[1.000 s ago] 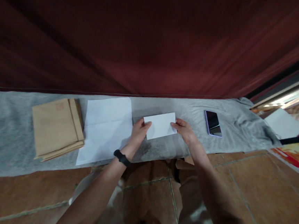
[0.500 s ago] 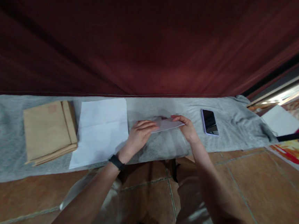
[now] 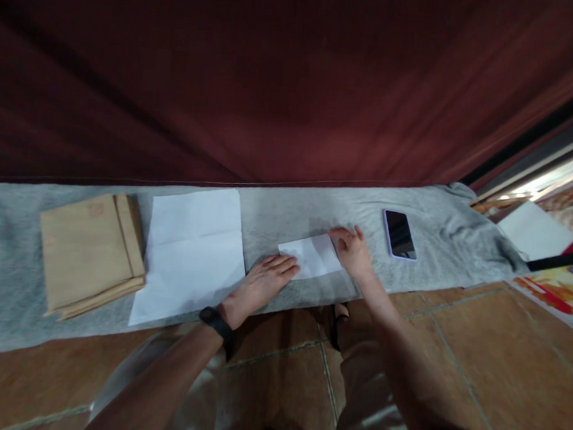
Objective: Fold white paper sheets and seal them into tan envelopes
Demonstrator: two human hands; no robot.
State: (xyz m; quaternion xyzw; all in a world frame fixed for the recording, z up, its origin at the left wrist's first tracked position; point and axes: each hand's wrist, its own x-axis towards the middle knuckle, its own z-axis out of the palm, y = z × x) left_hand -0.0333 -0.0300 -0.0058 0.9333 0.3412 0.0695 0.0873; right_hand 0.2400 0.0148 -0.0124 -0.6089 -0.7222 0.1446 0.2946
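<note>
A small folded sheet of white paper [image 3: 315, 256] lies on the grey cloth in front of me. My left hand [image 3: 266, 277] rests flat on its left end, fingers stretched out and palm down. At its far right corner is my right hand [image 3: 353, 251], thumb and forefinger closed at the edge, the other fingers curled. To the left of my left hand lies larger white paper [image 3: 190, 253] with a crease across it, spread flat. Whether it is one sheet or several, I cannot tell.
A stack of brown paper envelopes [image 3: 90, 251] lies at the left. A phone [image 3: 400, 235] in a light purple case lies right of my right hand. The grey cloth [image 3: 445, 235] covers a narrow bench before a dark red curtain [image 3: 297, 95]. A white box-like object [image 3: 536, 230] stands far right.
The folded paper, held tilted between both hands before, now lies flat on the cloth. My left hand has flattened out and moved slightly nearer to me.
</note>
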